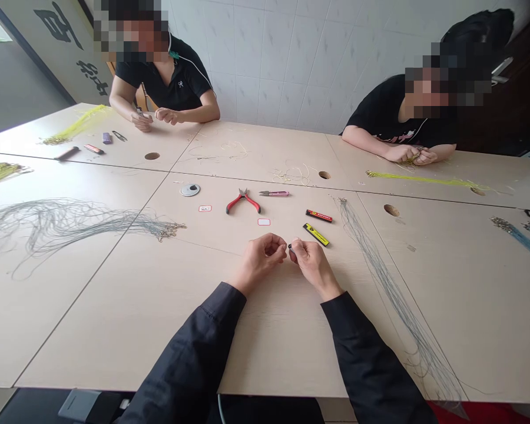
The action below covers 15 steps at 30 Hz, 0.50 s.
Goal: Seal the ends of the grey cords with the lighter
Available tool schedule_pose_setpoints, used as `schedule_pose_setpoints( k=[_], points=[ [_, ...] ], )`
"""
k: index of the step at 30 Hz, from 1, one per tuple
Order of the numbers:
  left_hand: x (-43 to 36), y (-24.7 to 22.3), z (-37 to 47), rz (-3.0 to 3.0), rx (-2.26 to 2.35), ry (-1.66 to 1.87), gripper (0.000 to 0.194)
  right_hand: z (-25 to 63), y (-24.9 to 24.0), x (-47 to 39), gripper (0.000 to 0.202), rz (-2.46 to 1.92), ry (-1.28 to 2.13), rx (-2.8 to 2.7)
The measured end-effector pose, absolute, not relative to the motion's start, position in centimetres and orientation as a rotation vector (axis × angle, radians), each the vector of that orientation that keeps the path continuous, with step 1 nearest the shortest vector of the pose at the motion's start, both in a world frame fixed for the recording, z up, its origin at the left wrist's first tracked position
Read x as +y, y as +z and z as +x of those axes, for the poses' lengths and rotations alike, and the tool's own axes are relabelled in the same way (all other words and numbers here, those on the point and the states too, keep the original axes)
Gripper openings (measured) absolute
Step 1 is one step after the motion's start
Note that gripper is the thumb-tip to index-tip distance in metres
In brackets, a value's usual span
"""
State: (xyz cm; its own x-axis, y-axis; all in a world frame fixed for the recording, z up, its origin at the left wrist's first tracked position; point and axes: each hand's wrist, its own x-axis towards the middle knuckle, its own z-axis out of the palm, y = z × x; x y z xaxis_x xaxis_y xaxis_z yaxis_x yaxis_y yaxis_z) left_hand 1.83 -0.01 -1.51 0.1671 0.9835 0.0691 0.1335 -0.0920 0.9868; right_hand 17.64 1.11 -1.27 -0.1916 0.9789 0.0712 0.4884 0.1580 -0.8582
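Note:
Fingertips pinched, my left hand (265, 256) is closed on a thin grey cord (207, 245) that trails left over the table toward a grey cord bundle (159, 228). My right hand (311, 259) is closed around a small dark object (291, 248), perhaps a lighter, its top close to the left fingertips. Just beyond my hands lie a yellow lighter (316, 234) and a red-and-black lighter (318, 216). Red-handled pliers (243, 201) and pink snips (274, 194) rest farther back. A second grey cord bundle (380, 277) stretches down the right side.
Two people sit across the table (128, 330), their hands near yellow-green cords (77, 125). A round metal disc (189, 190), small labels (264, 222) and a table hole (391, 210) are beyond my hands. Blue cords (521, 241) lie at far right.

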Motion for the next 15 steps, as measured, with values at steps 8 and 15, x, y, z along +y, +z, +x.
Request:
schedule_pose_setpoints(
  k=[8, 15],
  points=[
    [-0.02, -1.37, 1.82, 1.455, 1.164, 1.066, 0.011, 17.5, -1.05, 1.06, 0.049, -1.414, 0.957, -1.791],
    [0.05, -1.67, 1.77, 1.433, 1.169, 1.078, 0.013, 17.61, -1.23, 1.04, 0.044, -1.412, 0.962, -1.774]
  ],
)
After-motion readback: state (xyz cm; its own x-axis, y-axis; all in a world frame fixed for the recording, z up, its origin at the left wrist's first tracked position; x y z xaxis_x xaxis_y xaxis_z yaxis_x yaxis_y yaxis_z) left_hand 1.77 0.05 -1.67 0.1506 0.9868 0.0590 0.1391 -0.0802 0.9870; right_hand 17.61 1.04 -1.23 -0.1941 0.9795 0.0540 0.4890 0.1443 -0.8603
